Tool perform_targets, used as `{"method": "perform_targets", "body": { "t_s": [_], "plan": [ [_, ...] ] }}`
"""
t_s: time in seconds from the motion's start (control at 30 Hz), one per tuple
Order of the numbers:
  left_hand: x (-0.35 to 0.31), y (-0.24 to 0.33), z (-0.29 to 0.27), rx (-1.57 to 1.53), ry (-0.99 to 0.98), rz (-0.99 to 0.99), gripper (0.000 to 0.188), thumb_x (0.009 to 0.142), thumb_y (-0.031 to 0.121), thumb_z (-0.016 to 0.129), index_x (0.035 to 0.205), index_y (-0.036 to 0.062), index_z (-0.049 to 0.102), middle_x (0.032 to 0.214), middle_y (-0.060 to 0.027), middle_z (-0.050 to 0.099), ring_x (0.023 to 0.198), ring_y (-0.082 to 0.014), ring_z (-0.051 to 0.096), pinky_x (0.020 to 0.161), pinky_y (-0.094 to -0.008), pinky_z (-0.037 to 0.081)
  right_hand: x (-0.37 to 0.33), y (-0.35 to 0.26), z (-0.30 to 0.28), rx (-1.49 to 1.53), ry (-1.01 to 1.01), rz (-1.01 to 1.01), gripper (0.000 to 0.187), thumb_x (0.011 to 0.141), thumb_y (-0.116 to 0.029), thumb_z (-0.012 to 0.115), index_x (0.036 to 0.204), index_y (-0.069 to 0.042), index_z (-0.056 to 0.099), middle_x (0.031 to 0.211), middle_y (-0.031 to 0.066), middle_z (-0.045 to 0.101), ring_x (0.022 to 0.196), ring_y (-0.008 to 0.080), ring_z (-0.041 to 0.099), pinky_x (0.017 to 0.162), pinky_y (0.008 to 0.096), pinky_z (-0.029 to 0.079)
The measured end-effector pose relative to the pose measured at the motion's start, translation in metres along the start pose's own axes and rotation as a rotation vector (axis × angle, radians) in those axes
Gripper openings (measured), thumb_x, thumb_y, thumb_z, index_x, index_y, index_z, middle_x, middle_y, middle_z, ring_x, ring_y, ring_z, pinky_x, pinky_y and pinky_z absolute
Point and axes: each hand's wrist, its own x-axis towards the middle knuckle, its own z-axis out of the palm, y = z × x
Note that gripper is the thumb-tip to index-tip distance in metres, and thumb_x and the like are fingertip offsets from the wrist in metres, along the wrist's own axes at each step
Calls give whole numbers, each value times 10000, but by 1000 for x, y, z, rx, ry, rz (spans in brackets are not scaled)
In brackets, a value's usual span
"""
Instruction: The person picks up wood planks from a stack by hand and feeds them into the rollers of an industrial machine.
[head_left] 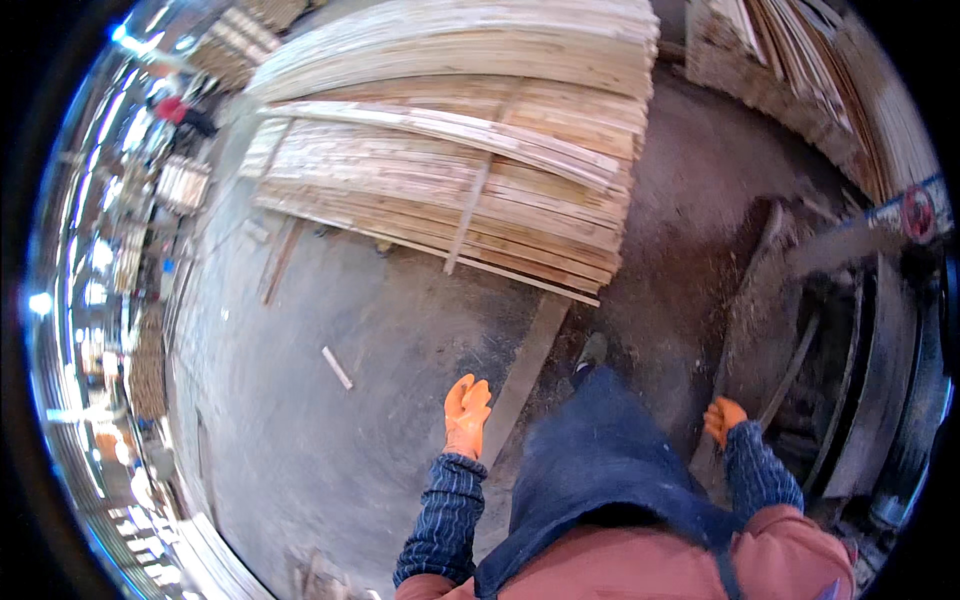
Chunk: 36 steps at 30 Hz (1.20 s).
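Both of my hands wear orange gloves, with dark striped sleeve covers above them. My left hand (466,415) is raised off my left side over the concrete floor, its fingers half bent and apart, holding nothing. My right hand (722,418) hangs at my right side near the dark machinery, its fingers curled in with nothing showing in them. Neither hand touches anything. A dark blue apron (605,445) covers my front. Ahead lies a large stack of wooden boards (460,130), with a few loose boards (450,125) lying slantwise across it.
A flat strip (530,360) runs along the floor from my feet to the stack. A small wood offcut (338,368) lies left. Dusty machinery (850,370) stands close on my right, with more stacked boards (790,90) beyond it. Another person (182,113) is far off at upper left.
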Motion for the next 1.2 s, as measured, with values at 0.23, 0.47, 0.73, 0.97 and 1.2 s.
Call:
{"method": "perform_targets", "body": {
  "t_s": [0.23, 0.47, 0.73, 0.97, 1.2],
  "plan": [
    [72, 34, 12, 110, 57, -169, 652, 983, 301, 685, 1520, 57, 408, 1504, -169, 498, 1353, -319, 539, 1115, -447, 433, 123, -63, 79, -281, -23, -95, 383, 997, -240, 649, 1350, -115, 567, 922, 8, 629, 759, 131, 623, 557, 289, 480],
    [199, 29, 36, 266, -31, -250, 658, 973, 292, 705, 1518, 70, 410, 1456, -139, 547, 1306, -262, 551, 1074, -427, 439, 230, -86, 219, -365, 91, -79, 575, 971, -252, 679, 1484, -72, 491, 1037, 21, 652, 870, 120, 633, 698, 288, 531],
    [379, -55, 96, 362, -271, -416, 608, 993, 306, 696, 1507, 80, 463, 1350, -97, 608, 1223, -214, 608, 1018, -337, 477, 449, 3, 234, -963, 78, -154, 818, 904, -540, 680, 1474, 17, 495, 1423, 225, 587, 1251, 325, 597, 1020, 427, 491],
    [550, -167, 59, 241, -299, -402, 731, 1024, 467, 604, 1604, 146, 297, 1533, -178, 491, 1353, -315, 537, 1096, -435, 452, 614, 40, 257, -1366, 63, -281, 864, 909, -593, 576, 1504, 21, 453, 1526, 243, 484, 1398, 385, 466, 1181, 420, 353],
    [705, -218, 103, -478, -106, -460, 1038, 838, 843, 563, 1628, 261, 225, 1709, -104, 198, 1541, -323, 239, 1196, -496, 299, 638, 77, 206, -1511, -62, -411, 649, 958, -317, 632, 1537, -77, 462, 1520, 149, 528, 1382, 287, 499, 1192, 392, 351]
  ]
}}
